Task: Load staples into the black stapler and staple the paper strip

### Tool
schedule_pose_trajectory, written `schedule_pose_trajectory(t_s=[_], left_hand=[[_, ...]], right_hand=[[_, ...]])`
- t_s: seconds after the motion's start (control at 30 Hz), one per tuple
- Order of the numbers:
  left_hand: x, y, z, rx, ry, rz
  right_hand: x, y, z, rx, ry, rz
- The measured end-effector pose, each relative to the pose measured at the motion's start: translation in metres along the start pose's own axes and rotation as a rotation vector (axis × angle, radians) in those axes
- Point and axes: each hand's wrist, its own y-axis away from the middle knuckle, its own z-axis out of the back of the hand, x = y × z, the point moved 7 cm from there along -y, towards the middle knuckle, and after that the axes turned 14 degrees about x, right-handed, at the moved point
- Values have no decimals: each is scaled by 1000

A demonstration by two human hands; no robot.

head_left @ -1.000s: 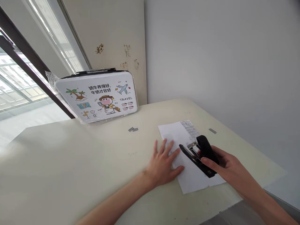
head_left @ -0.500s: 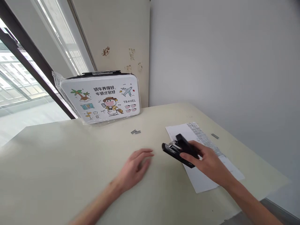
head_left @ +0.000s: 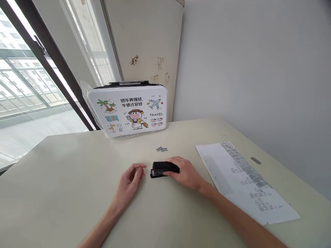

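A black stapler [head_left: 160, 169] lies flat and closed on the cream table [head_left: 64, 182]. My right hand [head_left: 186, 173] rests over its right end, fingers wrapped on it. My left hand [head_left: 128, 182] sits on the table just left of the stapler, fingers loosely curled, holding nothing and a small gap away from it. A printed white sheet of paper [head_left: 243, 179] lies to the right, apart from both hands. Two short strips of staples [head_left: 161, 149] lie just beyond the stapler.
A white cartoon-printed carry case [head_left: 129, 110] in plastic wrap stands at the table's back by the wall. Another staple strip [head_left: 256, 160] lies near the right edge beyond the paper. A window with a dark frame [head_left: 51, 65] is to the left.
My right hand has carried the stapler off the paper to the left and set it down closed on the table. My left hand has left the paper and curled beside the stapler.
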Motion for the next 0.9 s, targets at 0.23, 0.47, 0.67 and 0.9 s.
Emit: schedule_pose_trajectory(t_s=[0.23, 0.47, 0.67, 0.9], left_hand=[[-1, 3, 5, -80, 26, 21], [-2, 8, 26, -286, 4, 16], [9, 12, 40, -411, 49, 84], [17, 4, 12, -198, 484, 53]], right_hand=[[-15, 10, 2, -129, -260, -12], [-33, 16, -1, -276, -203, -145], [-19, 16, 1, -246, -74, -100], [1, 16, -5, -132, 83, 63]])
